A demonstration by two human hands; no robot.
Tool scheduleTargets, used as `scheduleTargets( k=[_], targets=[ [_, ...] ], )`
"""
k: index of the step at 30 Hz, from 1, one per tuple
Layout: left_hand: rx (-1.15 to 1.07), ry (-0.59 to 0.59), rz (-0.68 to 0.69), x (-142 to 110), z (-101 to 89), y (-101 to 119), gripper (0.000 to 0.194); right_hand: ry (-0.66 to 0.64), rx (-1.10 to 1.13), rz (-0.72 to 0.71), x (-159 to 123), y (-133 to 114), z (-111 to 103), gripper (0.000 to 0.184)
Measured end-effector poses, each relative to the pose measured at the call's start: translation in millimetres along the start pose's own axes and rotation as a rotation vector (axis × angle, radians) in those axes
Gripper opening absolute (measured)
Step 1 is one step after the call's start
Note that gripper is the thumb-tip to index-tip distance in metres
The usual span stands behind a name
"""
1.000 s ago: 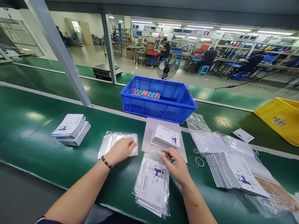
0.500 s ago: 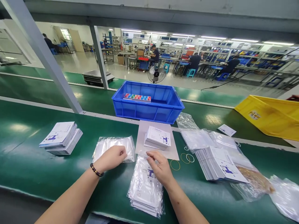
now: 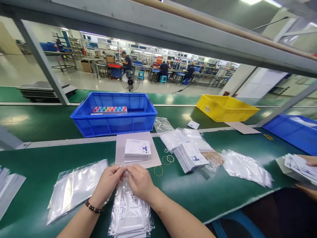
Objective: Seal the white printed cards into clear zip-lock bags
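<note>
Your left hand [image 3: 109, 181] and right hand [image 3: 141, 182]: equally near, fingers pinched closed on the top edge of the bagged booklets [image 3: 131, 213]. 1 pile, lower centre of frame, long axis running from fingers toward bottom edge.

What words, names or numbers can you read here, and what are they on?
None can be read for certain.
Booklet stacks: print too small.
Bagged booklets: print blurred under shiny plastic.
Co-worker's booklets: blurred.
Lone booklet: too small.
Colourful strip in the left blue crate: marks too small to tell.
Sticker on the yellow crate: blurred.
</note>
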State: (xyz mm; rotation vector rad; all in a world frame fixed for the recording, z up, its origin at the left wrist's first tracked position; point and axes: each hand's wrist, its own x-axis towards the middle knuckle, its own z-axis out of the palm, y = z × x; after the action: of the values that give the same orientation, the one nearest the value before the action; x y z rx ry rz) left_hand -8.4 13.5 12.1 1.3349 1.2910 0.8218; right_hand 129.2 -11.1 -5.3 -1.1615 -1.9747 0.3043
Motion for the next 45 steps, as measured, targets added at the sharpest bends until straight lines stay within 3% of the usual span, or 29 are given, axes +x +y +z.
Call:
scheduleTargets(
  k=[4,9,14,18,23,25,28,29,31,33,35,37,40,42,45],
  targets=[
    [0.028,0.018,0.042,-1.8,0.8,-5.6,0.045,-0.01,0.085,0.161,1.4,-3.0,-0.2,0.01],
    [0.196,-0.022,0.089,-5.0,2.4,-8.3,0.047,-0.052,0.005,0.241,1.1,-0.3,4.6,0.021],
    [0.276,-0.057,0.154,-7.1,5.9,-11.4,0.041,0.03,-0.284,0.217,3.7,7.1,11.8,0.016],
    [0.229,-0.027,0.071,-6.1,3.7,-10.3,0.042,0.096,-0.327,0.111,4.3,5.8,8.8,0.021],
    [0.067,0.036,-0.033,-1.3,-10.9,-9.5,0.043,-0.05,-0.324,-0.063,0.9,1.4,7.2,0.019],
    [0.116,0.105,0.083,-0.1,-17.8,-8.6,0.037,-0.107,-0.265,-0.054,1.5,2.6,4.8,0.019],
    [0.335,0.188,0.465,-0.2,-26.5,-5.8,0.027,-0.162,-0.037,0.015,4.5,5.3,-5.2,0.018],
    [0.411,0.135,0.565,-0.6,-28.8,-4.8,0.023,-0.195,0.047,0.045,5.6,6.2,-9.7,0.017],
    [0.535,-0.06,0.636,-1.6,-32.7,-3.1,0.017,-0.278,0.188,0.113,7.4,8.3,-18.8,0.014],
    [0.613,-0.185,0.591,-2.5,-36.2,-1.9,0.022,-0.354,0.272,0.176,8.4,10.7,-26.4,0.015],
    [0.642,-0.204,0.528,-3.2,-39.2,-1.2,0.027,-0.378,0.306,0.191,8.6,13.5,-31.1,0.025],
    [0.627,-0.219,0.459,-3.8,-40.8,-0.9,0.029,-0.304,0.295,0.157,8.7,16.6,-32.5,0.027],
    [0.572,-0.291,0.345,-4.1,-39.5,-1.4,0.028,-0.013,0.166,0.155,8.7,24.3,-29.9,0.014],
    [0.527,-0.326,0.293,-3.6,-37.2,-2.7,0.026,0.139,0.061,0.246,8.9,33.2,-25.7,0.024],
    [0.461,-0.349,0.267,-2.4,-34.3,-5.3,0.021,0.155,0.09,0.454,9.4,50.8,-17.7,0.039]
  ],
)
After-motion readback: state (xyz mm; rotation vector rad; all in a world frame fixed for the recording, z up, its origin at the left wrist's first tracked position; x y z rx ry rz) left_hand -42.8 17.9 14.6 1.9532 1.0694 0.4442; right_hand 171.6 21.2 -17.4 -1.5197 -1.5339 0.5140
